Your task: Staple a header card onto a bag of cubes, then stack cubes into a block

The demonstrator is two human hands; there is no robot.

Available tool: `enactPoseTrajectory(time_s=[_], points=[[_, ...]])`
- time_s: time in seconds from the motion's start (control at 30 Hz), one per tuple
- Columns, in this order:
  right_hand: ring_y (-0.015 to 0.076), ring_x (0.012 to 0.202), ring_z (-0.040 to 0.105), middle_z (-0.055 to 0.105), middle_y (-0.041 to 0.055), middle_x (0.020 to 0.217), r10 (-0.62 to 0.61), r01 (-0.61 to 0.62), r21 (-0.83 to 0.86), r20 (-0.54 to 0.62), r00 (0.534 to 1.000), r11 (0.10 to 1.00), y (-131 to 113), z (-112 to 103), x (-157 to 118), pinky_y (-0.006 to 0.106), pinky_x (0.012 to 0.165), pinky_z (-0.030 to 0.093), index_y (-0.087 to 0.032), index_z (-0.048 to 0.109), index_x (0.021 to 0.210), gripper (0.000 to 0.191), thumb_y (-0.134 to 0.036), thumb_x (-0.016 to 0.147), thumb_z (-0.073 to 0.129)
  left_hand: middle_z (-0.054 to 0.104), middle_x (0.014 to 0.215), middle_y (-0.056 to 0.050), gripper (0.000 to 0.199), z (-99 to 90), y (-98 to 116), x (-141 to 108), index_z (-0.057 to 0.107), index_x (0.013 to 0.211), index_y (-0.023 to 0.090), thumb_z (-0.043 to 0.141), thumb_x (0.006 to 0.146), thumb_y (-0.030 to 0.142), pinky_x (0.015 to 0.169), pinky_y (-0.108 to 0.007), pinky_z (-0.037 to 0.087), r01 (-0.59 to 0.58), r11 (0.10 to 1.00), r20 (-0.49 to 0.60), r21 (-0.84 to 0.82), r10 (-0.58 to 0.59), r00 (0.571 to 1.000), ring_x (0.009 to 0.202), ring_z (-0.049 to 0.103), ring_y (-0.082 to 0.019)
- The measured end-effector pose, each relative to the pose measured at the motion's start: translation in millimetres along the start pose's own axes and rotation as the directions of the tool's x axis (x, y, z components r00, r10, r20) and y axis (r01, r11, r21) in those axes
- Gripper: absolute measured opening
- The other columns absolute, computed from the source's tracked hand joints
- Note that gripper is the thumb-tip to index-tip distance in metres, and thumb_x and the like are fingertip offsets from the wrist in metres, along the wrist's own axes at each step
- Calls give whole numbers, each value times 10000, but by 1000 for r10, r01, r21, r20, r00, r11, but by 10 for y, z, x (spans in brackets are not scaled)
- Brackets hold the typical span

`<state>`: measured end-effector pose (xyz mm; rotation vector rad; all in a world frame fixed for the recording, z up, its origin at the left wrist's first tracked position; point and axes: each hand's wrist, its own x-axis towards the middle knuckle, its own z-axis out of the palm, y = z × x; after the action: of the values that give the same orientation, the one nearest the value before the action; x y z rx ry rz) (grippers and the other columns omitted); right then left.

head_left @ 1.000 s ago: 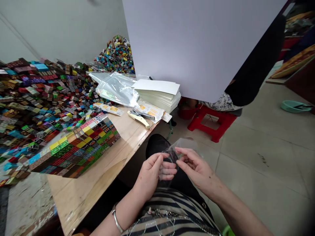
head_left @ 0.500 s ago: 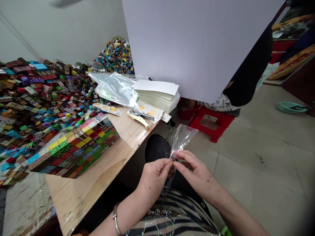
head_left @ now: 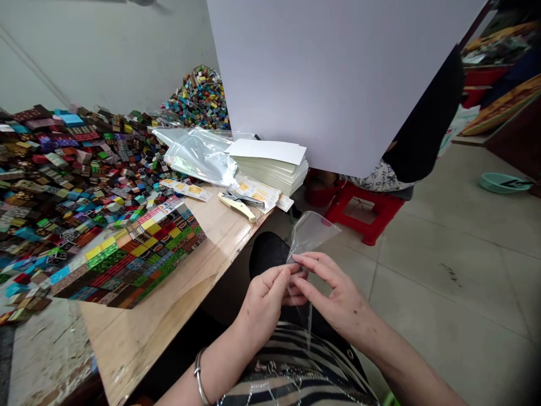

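A clear plastic bag (head_left: 310,232) stands up from between my hands, above my lap. My left hand (head_left: 267,296) is closed in a pinch on the bag. My right hand (head_left: 327,285) is at the bag's right side, thumb and fingers bent round its edge. On the wooden table (head_left: 186,287), to the left, rests a block (head_left: 135,254) made up of many small coloured printed cubes. A cream-handled cutter (head_left: 237,207) lies near the table edge, beside printed slips (head_left: 257,192).
Loose coloured cubes (head_left: 76,169) are heaped at the left and back. Behind the cutter are more clear bags (head_left: 196,155) and a stack of white cards (head_left: 270,163). A large white board (head_left: 338,73) partly hides a person on a red stool (head_left: 366,217).
My right fingers have lifted slightly away from my left fingertips. The bag has opened out flatter above my hands, and its lower part shows further right.
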<state>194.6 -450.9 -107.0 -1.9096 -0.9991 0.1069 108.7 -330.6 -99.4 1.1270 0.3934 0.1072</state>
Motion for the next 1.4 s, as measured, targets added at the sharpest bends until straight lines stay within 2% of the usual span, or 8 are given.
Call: enactPoseTrajectory(time_s=[0.2,0.53,0.73,0.83,0.93,1.03,1.27,1.4], points=[[227,1028,510,569,119,1097,-232,221,-241,-19,973,945,-160,-63,100,395,876,466,-141,524,1163,399,-202,773,579,666,1022,-128,327,40,98,-15,597,1104,134,489,870,335,782,-332,513,-66,993,38,-94,70,997,905,644,-221],[193,873,572,629,85,980,-287,287,-326,49,957,901,-175,-81,193,351,760,508,-143,582,1089,285,-163,817,498,663,996,-78,225,32,87,-25,621,995,157,500,865,295,788,-305,511,-140,989,1,-49,140,990,914,631,-186],[203,877,580,641,79,957,-316,298,-392,21,949,870,-112,-116,244,363,767,495,-161,606,1028,299,-88,818,407,678,946,-108,259,71,83,-9,609,938,119,552,821,343,733,-329,534,-88,996,-108,-15,86,990,824,661,-200],[198,873,564,606,76,921,-224,193,-346,-50,973,918,-133,-128,225,346,760,480,-174,591,973,196,-161,822,467,682,932,-116,282,77,104,10,628,917,109,570,800,358,713,-318,536,-74,997,-198,21,76,977,804,662,-202],[165,734,549,562,32,810,-47,52,-283,23,999,958,-179,-62,153,295,636,466,-201,549,823,57,-245,787,547,687,898,-82,259,66,97,17,665,893,131,559,808,351,728,-289,518,-99,988,-213,119,122,969,811,645,-183],[147,680,532,534,10,778,60,-26,-285,110,992,958,-179,43,81,267,573,434,-211,484,766,57,-245,792,521,684,851,-46,267,49,55,13,686,890,159,526,830,364,738,-263,491,-126,973,-159,195,158,975,808,619,-165],[145,649,515,508,5,752,138,-71,-375,154,978,924,-117,109,35,265,553,398,-217,425,721,134,-253,848,403,669,857,-17,333,42,-20,0,677,939,174,404,896,359,714,-234,445,-200,928,-19,314,217,976,772,571,-143],[148,638,521,525,9,756,164,-81,-383,188,968,920,-36,145,14,274,559,388,-217,430,720,149,-260,855,382,676,909,-17,329,22,-63,15,664,993,180,378,902,314,791,-255,444,-245,876,34,416,254,967,836,590,-160]])
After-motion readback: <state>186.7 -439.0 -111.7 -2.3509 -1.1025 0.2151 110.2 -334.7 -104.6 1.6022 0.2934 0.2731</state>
